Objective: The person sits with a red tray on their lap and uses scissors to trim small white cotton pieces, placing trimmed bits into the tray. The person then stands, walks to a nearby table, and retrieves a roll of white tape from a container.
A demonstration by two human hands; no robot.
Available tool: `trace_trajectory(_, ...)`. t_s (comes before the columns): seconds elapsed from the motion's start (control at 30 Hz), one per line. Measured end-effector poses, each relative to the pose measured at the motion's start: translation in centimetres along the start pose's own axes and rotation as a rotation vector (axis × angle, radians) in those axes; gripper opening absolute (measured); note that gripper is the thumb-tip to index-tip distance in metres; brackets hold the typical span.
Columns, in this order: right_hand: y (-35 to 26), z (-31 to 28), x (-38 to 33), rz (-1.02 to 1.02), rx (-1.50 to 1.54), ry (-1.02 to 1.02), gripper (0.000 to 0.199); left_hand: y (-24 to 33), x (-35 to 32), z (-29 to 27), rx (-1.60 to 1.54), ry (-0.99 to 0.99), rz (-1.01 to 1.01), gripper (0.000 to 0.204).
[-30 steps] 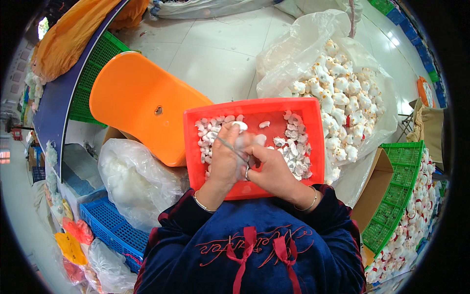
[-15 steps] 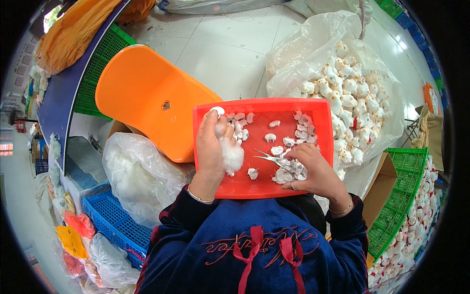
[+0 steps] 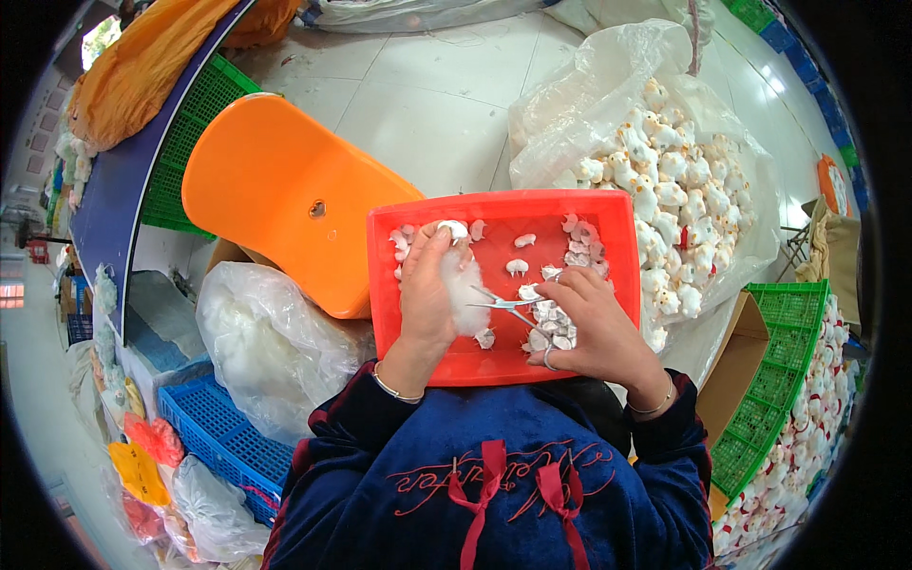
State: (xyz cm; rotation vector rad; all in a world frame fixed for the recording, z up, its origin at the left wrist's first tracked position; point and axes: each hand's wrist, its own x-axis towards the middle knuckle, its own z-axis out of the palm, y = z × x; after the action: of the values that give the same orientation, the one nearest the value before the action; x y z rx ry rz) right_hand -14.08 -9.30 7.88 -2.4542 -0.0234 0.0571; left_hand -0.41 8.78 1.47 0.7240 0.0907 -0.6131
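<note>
My left hand [image 3: 424,296] is closed, with a small white fabric piece [image 3: 454,229] pinched at its fingertips and a fluffy tuft of white stuffing [image 3: 465,285] against the palm side. Slim silver forceps [image 3: 513,305] with scissor-like finger rings are in my right hand [image 3: 603,328]. Their parted tips touch the tuft's right edge. Both hands are above a red plastic tray [image 3: 622,285]. Small white sewn pieces [image 3: 583,242] lie in it at the far left and far right, and a few more near the middle. Some under my right hand are partly hidden.
An orange stool [image 3: 275,199] stands left of the tray, beside a clear bag of white stuffing [image 3: 252,313] and a blue crate [image 3: 223,427]. On the right lie a large plastic bag of small white plush toys [image 3: 698,199], a cardboard box [image 3: 736,366] and a green crate [image 3: 784,380].
My right hand has moved left, bringing the forceps' tips to the stuffing. My left hand has shifted right and turned a little, keeping the white piece and tuft. The tray has moved slightly left.
</note>
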Motion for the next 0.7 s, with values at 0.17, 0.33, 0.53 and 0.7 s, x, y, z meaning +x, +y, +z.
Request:
trace_trajectory(0.17,-0.2,0.7,0.7,0.005,-0.128,-0.095,0.05,0.0,-0.4,1.6,0.086,0.124,-0.02,0.011)
trace_trajectory(0.33,1.3,-0.9,-0.1,0.113,0.442,-0.059,0.033,0.1,-0.4,0.9,0.084,0.052,-0.021,0.011)
trace_trajectory(0.53,2.3,-2.3,-1.1,0.226,0.241,0.084,0.033,0.5,-0.6,-0.7,0.337,-0.024,-0.051,0.012)
trace_trajectory(0.7,2.9,-1.5,-1.4,0.26,0.11,0.018,0.033,0.8,-0.3,-0.8,0.442,-0.073,0.024,0.013)
